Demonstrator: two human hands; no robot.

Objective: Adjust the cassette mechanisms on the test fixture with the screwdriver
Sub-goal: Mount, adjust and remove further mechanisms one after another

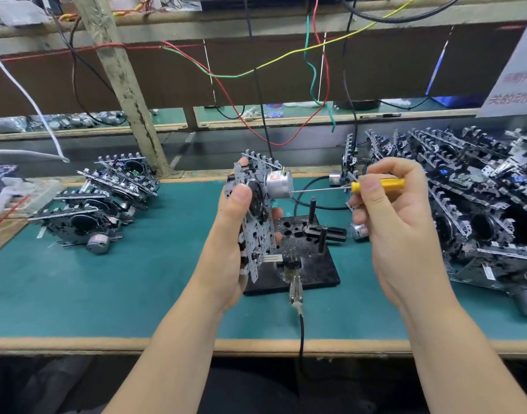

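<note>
Mechanism (253, 216): held upright above the fixture (304, 258), clear of its posts, steel chassis edge-on to the camera, silver motor (278, 184) facing right. Gripped by left hand (238, 234), thumb curled over the near face, fingers wrapped behind. Screwdriver (376, 185): yellow handle, thin shaft lying level, tip at the motor's end face, seemingly in the trim hole; pinched between thumb and curled fingers of right hand (387, 210). Step in hand, by judgement: motor adjustment. Best done with shaft kept square to the motor end, light inward pressure, small turns rolled from the fingertips, chassis braced hard in the left palm to stop wobble; risk of tip slipping out and scoring the can. Fixture: black plate with upright pins, on the green tabletop (107, 294), a clip and black lead (296, 289) at its front edge. Stacks of like mechanisms left (98, 204) and right (477, 204). Writing: red-and-white motor label, too small to read; white sign (516, 79) upper right, red Chinese characters, partly legible as "关的动作", upper line blurred.
</note>
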